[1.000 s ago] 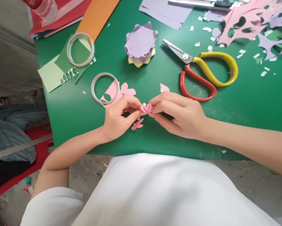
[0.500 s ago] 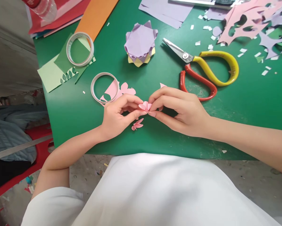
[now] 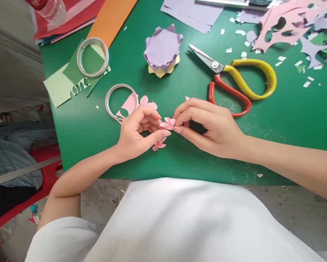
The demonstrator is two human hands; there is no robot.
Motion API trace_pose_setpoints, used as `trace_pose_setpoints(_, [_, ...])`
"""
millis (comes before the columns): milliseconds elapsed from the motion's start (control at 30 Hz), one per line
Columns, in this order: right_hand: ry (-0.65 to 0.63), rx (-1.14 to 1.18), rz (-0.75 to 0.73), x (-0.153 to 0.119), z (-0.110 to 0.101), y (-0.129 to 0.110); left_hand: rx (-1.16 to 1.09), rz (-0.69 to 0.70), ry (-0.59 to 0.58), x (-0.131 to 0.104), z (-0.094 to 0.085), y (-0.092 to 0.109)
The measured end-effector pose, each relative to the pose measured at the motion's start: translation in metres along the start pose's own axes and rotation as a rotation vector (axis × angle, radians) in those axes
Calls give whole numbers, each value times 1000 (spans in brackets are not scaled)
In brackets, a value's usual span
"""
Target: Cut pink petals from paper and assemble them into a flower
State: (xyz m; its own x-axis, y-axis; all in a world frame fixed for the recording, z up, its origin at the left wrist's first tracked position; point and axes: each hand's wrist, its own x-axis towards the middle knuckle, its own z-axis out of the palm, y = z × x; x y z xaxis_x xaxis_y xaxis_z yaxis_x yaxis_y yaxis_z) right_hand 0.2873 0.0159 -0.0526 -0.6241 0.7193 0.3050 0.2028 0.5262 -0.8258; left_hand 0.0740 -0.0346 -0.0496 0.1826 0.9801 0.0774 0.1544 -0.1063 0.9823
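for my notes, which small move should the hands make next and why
Probably close the left hand lightly on the pink flower to steady it: that hand's thumb and fingers are parted, while the right hand pinches one side.

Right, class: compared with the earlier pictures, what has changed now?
The left hand has opened its pinch on the pink paper flower; whether it still touches the flower is unclear. The right hand keeps pinching it, having edged slightly forward. The scissors and tape rolls stayed put.
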Motion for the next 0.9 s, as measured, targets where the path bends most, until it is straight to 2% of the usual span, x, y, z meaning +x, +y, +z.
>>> trace_pose_setpoints(200, [11, -10, -12, -1, 1, 0, 15, 56, -67, 1, 0, 1])
trace_pose_setpoints(333, [11, -30, -52, -2, 2, 2, 43, 102, -44, 3, 2, 2])
trace_pose_setpoints(567, [17, -48, -84, -4, 3, 2, 64, 62, -32, 0, 3, 2])
trace_pose_setpoints(733, [8, 172, 45, -6, 5, -4, 25, 32, -104, -1, 2, 2])
trace_pose_setpoints(900, [-12, 439, 172, -5, 6, -9, 15, -17, -112, 2, 0, 2])
